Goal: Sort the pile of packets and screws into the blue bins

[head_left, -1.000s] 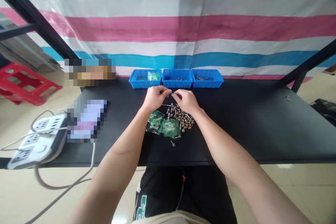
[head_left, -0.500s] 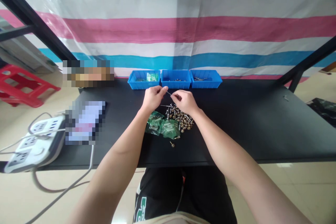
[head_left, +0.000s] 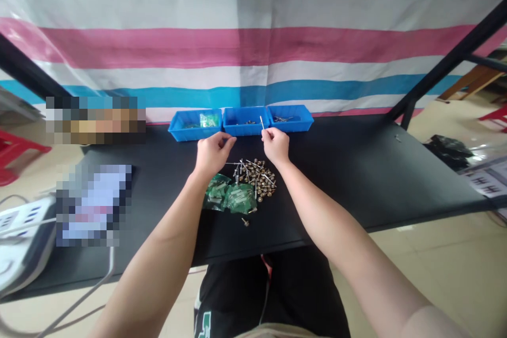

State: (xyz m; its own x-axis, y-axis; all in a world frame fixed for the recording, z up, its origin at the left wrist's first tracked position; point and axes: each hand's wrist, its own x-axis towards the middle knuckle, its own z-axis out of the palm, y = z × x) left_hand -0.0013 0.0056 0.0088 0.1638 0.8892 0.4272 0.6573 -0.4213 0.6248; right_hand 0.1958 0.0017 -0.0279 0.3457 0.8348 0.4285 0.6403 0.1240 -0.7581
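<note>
My right hand [head_left: 276, 145] pinches a thin silvery metal pin [head_left: 262, 122], held upright before the middle blue bin [head_left: 241, 129]. My left hand [head_left: 214, 154] is closed, thumb and fingertips together, just in front of the left blue bin [head_left: 190, 134]; anything between them is too small to make out. Below and between both hands lies a pile of small brass-coloured and silvery metal parts [head_left: 259, 177], several with thin shanks. Green plastic packets [head_left: 241, 198] with pale pieces inside lie at the pile's left. A single metal part [head_left: 246, 222] sits apart, nearer the table edge.
The right blue bin [head_left: 291, 120] holds thin metal pins. On the left of the black table [head_left: 336, 169] are a blurred-out phone-like object [head_left: 95, 198], a white power strip [head_left: 24, 243] and grey cables. Dark metal posts stand at both sides, with a striped sheet [head_left: 253, 42] behind.
My hands have drawn apart. The pin, earlier slanting between them, now points up in my right hand, nearer the bins. The camera has turned to the right.
</note>
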